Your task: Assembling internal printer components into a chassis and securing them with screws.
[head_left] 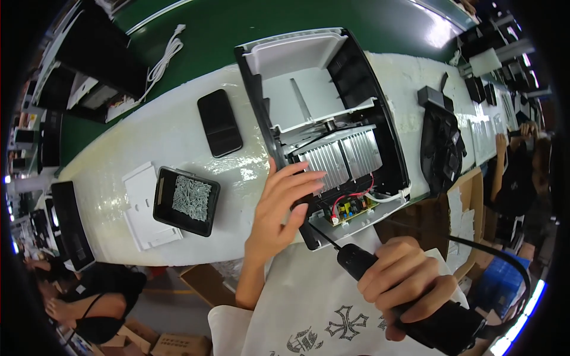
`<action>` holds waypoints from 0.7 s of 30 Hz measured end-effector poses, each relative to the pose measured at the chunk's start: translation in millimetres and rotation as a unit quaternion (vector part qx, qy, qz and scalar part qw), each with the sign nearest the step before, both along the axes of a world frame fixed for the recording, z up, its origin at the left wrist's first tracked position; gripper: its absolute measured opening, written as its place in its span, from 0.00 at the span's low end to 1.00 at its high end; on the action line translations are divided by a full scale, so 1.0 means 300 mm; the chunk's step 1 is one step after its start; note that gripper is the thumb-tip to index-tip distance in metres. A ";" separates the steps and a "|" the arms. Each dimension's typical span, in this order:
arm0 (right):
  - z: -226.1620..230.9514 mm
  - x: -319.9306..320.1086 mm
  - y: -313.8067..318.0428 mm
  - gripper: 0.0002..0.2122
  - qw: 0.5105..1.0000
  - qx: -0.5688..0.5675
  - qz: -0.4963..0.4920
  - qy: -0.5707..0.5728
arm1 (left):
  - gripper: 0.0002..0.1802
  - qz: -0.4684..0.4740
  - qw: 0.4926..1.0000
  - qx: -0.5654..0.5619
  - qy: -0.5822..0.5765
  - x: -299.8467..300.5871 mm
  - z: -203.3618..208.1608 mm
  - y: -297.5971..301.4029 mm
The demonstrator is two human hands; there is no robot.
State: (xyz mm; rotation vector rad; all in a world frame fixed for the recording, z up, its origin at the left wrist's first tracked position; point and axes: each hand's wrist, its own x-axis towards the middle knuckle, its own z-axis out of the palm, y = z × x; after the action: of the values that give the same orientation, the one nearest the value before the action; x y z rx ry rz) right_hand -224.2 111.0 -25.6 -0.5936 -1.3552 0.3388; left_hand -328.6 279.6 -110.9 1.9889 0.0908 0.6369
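Observation:
My right hand (409,288) is wrapped around a black corded electric screwdriver (356,261). Its thin bit points up and left, toward the near left corner of a black and white appliance housing (312,95). Over that housing's left edge lies my left hand (279,207), fingers stretched and apart, the tips by a ribbed silver heat sink (326,166). Whether anything small sits under its thumb is hidden. Below the heat sink a small circuit board (350,210) shows, with red and white wires running to it.
Left of the housing are a black bin of screws (193,202), a white plastic panel (139,219) and a black phone (220,123). A black plastic part (440,142) lies to the right. The screwdriver's cable (516,267) loops at right. Other people work on both sides.

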 end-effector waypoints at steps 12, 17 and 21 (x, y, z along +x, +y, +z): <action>-0.036 -0.066 0.126 0.26 0.997 0.043 0.063 -0.016 | 0.06 0.357 0.826 0.288 0.327 -0.358 -0.101 0.311; -0.040 -0.050 0.139 0.26 0.996 0.027 0.090 -0.009 | 0.03 0.333 0.836 0.271 0.341 -0.356 -0.125 0.323; -0.038 -0.031 0.127 0.25 0.995 0.007 0.096 -0.014 | 0.02 0.359 0.853 0.242 0.291 -0.347 -0.133 0.325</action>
State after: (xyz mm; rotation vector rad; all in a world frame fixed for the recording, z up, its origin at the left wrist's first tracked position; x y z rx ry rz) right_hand -233.6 149.1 -37.0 -0.4580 -1.4438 0.4774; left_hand -432.8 377.2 -151.0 2.5873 1.1943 0.5099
